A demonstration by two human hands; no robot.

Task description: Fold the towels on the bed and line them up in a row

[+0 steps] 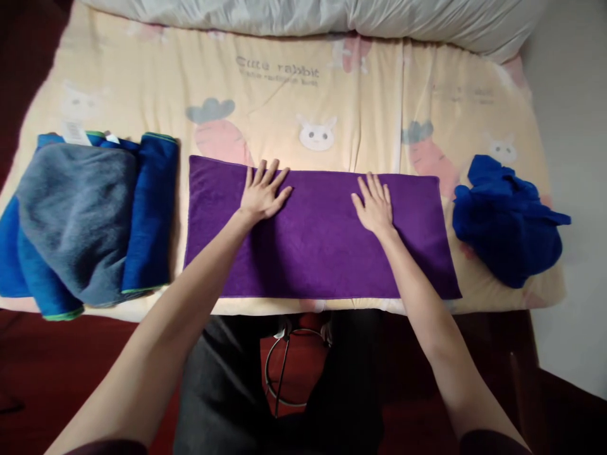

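A purple towel [327,246] lies spread flat in a long rectangle along the near edge of the bed. On its upper left part rests my left hand [265,191], palm down with the fingers spread. My right hand [374,202] presses flat on the upper right part, its fingers a little apart and the thumb pointing inward. Both sets of fingertips reach close to the towel's far edge. Neither hand grips anything.
Left of the towel sit a folded grey cloth [80,215] and blue rolled cloths with green edging [152,208]. A crumpled blue cloth [509,221] lies at the right. Underneath is a yellow rabbit-print bedsheet [275,120]; a white quilt [303,16] lies beyond, a wall [573,189] at right.
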